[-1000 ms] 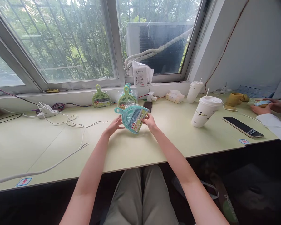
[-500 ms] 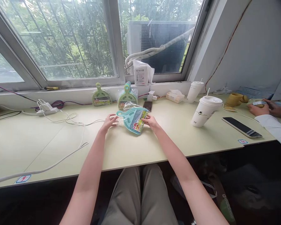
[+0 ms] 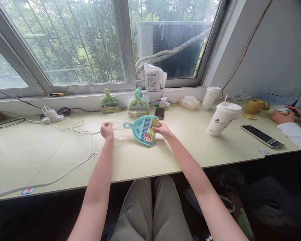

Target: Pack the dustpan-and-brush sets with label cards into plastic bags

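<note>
A turquoise dustpan (image 3: 137,131) with a small brush set in it and a printed label lies tilted above the desk, its handle pointing left. My right hand (image 3: 162,130) grips its wide edge by the label, thumb on top. To the left, my left hand (image 3: 107,130) is closed on a clear plastic bag (image 3: 120,136), which stretches from the fingers toward the dustpan's handle. The bag is see-through, so its exact edges are hard to make out.
Behind stand a green dustpan (image 3: 110,103) and a wrapped stack of dustpans (image 3: 138,105). White cables (image 3: 77,129) run along the left. At right are a large paper cup (image 3: 222,120), a phone (image 3: 262,136) and another person's hands (image 3: 282,116).
My left hand has moved left, away from the dustpan's handle, drawing the clear bag off it. My right hand keeps its grip on the dustpan's edge.
</note>
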Demonstrator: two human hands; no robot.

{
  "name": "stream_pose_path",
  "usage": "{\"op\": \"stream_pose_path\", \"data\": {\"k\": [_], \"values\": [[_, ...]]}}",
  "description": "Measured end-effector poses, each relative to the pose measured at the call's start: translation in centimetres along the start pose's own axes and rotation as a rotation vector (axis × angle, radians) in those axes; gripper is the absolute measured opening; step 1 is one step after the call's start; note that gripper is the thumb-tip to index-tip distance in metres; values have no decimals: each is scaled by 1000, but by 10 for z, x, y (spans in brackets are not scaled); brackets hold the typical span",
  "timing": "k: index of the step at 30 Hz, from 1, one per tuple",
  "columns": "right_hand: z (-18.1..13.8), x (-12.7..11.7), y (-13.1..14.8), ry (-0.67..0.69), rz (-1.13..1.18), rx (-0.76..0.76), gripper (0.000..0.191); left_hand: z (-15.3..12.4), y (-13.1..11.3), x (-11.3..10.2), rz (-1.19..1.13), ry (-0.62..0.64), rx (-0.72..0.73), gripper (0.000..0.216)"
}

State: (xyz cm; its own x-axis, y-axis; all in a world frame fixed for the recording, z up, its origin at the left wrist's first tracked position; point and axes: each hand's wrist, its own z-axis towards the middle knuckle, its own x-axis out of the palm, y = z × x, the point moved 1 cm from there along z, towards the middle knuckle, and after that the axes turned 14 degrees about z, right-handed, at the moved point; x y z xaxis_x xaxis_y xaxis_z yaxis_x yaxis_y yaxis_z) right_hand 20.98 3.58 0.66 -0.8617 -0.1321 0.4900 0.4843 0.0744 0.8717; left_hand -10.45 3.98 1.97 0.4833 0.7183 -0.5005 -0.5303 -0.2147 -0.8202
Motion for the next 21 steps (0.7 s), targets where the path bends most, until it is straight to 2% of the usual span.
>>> {"op": "stream_pose_path", "data": {"k": [2, 3, 4, 5, 6, 8, 9, 12, 13, 14, 15, 17, 19, 21], "values": [[3, -7, 0, -115, 66, -54, 33, -1, 0, -19, 150, -354, -91, 45], [4, -10, 0, -167, 95, -72, 32, -4, -3, -26, 184, -478, -82, 56], [5, -11, -2, -206, 119, -83, 31, -8, -8, -31, 183, -540, -37, 63], [5, -11, -3, -230, 137, -87, 30, -14, -14, -33, 153, -531, 35, 67], [4, -11, -5, -239, 151, -87, 29, -21, -21, -30, 96, -459, 117, 65], [2, -6, -10, -221, 169, -82, 29, -38, -34, -15, -79, -158, 230, 52], [1, -3, -13, -204, 172, -81, 28, -47, -39, -3, -195, 32, 222, 44], [-1, 5, -17, -146, 160, -84, 25, -74, -44, 35, -408, 729, 33, 41], [-1, 7, -16, -128, 147, -73, 21, -79, -43, 44, -441, 825, 22, 41], [0, 7, -15, -108, 127, -43, 16, -83, -40, 50, -463, 873, 1, 41], [2, 6, -13, -92, 101, -1, 12, -83, -37, 53, -478, 865, -14, 40], [6, -1, -6, -120, 47, 89, 19, -77, -31, 55, -486, 770, -45, 34], [10, -15, 5, -249, 60, 106, 33, -69, -26, 54, -486, 706, -54, 29], [12, -32, 15, -407, 174, 13, 44, -64, -25, 54, -492, 710, -48, 29]]}}
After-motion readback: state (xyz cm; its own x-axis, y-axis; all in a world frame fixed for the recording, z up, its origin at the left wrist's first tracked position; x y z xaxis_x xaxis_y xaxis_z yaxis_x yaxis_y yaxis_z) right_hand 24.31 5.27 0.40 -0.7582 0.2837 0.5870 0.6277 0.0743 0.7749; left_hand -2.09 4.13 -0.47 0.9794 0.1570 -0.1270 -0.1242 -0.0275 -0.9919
